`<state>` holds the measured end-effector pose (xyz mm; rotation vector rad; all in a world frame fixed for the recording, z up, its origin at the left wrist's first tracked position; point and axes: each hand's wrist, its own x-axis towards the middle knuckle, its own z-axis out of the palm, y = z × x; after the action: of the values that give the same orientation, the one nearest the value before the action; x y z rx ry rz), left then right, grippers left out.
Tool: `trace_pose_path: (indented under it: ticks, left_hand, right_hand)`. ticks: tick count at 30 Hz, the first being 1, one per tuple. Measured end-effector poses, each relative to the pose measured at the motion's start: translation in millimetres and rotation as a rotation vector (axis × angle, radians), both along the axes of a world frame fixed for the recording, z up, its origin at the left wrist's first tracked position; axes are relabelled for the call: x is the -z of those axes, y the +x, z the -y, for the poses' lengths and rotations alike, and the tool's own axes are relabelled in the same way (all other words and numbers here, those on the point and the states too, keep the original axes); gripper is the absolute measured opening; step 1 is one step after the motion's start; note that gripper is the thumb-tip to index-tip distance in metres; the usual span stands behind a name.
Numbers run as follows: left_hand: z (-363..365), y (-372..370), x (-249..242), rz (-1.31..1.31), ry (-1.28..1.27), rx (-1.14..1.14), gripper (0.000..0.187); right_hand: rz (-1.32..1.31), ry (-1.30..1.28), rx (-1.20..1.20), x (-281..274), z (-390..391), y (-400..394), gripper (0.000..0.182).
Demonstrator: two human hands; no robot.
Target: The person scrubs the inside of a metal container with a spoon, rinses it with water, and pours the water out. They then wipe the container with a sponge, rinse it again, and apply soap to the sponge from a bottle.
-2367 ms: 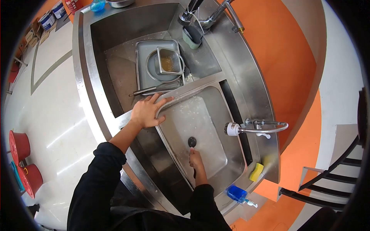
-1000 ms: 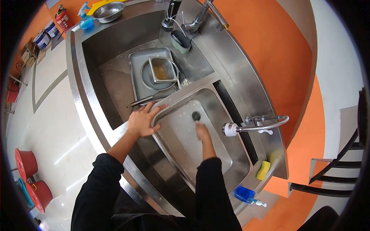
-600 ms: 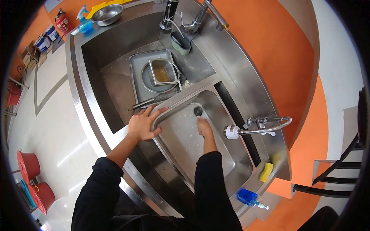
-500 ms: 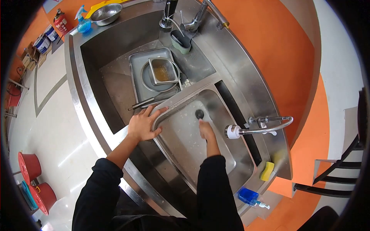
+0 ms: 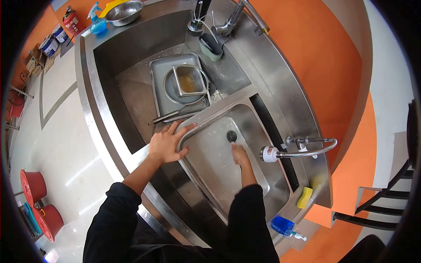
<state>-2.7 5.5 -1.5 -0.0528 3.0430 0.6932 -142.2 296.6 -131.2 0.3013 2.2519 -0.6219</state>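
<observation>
A large rectangular steel pan (image 5: 206, 188) lies across the right part of the sink, its light-coloured bottom wet and flecked with small bits. My left hand (image 5: 165, 146) is spread over its upper left corner, fingers on the rim. Inside the pan, my right hand (image 5: 240, 155) grips a spoon-shaped utensil with a dark rounded head (image 5: 231, 136). The head is against the pan bottom, and most of the handle is hidden in my fist. Just beyond my left fingers, a whisk (image 5: 173, 115) rests across a grey tray (image 5: 158, 81).
On the tray sit a round dish and a small square steel container (image 5: 189, 81) with yellowish residue. A white spray head (image 5: 268, 154) on a flexible hose juts over the pan's right side. A yellow sponge (image 5: 304, 197) and a blue soap bottle (image 5: 283, 225) stand at lower right.
My right hand and the utensil have shifted slightly down and right in the pan. My left hand keeps its place on the rim. The whole view has moved a little.
</observation>
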Motion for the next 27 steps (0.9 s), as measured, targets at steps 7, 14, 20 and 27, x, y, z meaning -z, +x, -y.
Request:
trace_pose_path:
  ticks: [7,14,20,27]
  left_hand:
    - [1.1,1.3,1.6,0.016,-0.027,-0.011,0.073]
    - [0.8,1.1,0.3,0.010,0.002,-0.008,0.074]
    - [0.1,1.7,-0.8,0.012,-0.030,-0.009,0.073]
    - [-1.8,2.3,-2.6,-0.005,-0.020,-0.009,0.073]
  right_hand:
    - [0.021,-0.060,0.092,18.2,8.2,-27.7,0.054]
    - [-0.012,-0.042,0.057,4.9,18.6,-17.4,0.052]
    - [-0.321,0.120,-0.187,26.8,12.5,-28.0,0.049]
    - [-0.365,0.158,-0.501,-4.8,45.5,3.9,0.050]
